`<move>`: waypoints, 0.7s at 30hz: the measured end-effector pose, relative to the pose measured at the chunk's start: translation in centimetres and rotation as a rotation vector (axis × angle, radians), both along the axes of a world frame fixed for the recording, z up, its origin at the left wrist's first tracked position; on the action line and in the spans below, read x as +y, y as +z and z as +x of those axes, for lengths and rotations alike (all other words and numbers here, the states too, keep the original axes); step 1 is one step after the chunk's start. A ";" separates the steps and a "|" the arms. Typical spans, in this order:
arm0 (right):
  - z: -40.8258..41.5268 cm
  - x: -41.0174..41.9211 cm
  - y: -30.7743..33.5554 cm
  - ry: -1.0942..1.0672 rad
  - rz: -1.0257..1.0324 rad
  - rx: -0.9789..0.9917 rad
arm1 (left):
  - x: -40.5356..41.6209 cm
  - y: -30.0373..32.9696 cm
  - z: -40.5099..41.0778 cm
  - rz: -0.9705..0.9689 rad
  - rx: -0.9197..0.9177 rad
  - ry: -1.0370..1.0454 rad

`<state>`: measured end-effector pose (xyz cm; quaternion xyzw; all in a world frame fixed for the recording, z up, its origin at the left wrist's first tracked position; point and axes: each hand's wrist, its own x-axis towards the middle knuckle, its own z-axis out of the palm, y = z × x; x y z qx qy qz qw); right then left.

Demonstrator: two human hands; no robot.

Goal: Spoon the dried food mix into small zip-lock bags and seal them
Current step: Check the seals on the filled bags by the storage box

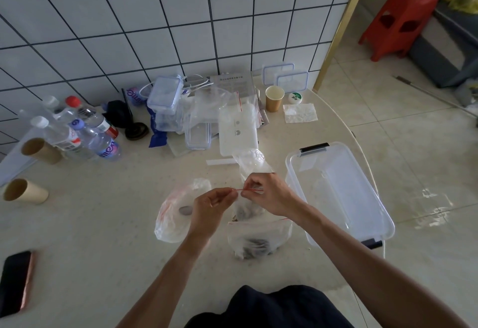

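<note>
The left hand (210, 204) hides most of the spoon (185, 210); the phone (15, 282) runs off the left edge; bottle labels (107, 150) blur.

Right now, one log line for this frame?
step: sealing | hands: left and right pinch small bag at its red strip | spoon: in big bag

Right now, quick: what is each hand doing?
Left hand: pinching the red zip strip of the small zip-lock bag.
Right hand: pinching the same strip, further along.
</note>
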<state>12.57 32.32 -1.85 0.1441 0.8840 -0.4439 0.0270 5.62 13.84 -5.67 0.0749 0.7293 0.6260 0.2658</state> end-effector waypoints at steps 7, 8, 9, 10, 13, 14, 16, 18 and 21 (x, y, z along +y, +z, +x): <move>-0.6 0.2 0.3 0.063 0.021 -0.087 | 0.2 0.0 0.2 -0.009 0.005 -0.006; -0.7 0.2 0.2 0.070 0.019 -0.097 | 0.2 0.0 0.2 -0.019 0.011 -0.007; -0.7 0.2 0.2 0.073 0.015 -0.106 | 0.2 0.0 0.1 -0.026 0.016 -0.010; -0.7 0.2 0.2 0.071 0.008 -0.107 | 0.3 0.0 0.1 -0.031 0.022 -0.015; -0.7 0.4 0.3 0.053 -0.031 -0.097 | 0.4 -0.2 -0.1 -0.047 0.034 -0.035; -0.7 0.4 0.3 0.051 -0.040 -0.095 | 0.4 -0.2 -0.2 -0.053 0.036 -0.039; -0.8 0.4 0.4 0.051 -0.044 -0.092 | 0.4 -0.3 -0.3 -0.060 0.043 -0.043; -0.9 0.4 0.4 0.049 -0.045 -0.092 | 0.4 -0.3 -0.4 -0.061 0.051 -0.049; -0.9 0.4 0.4 0.048 -0.052 -0.094 | 0.5 -0.3 -0.4 -0.060 0.058 -0.062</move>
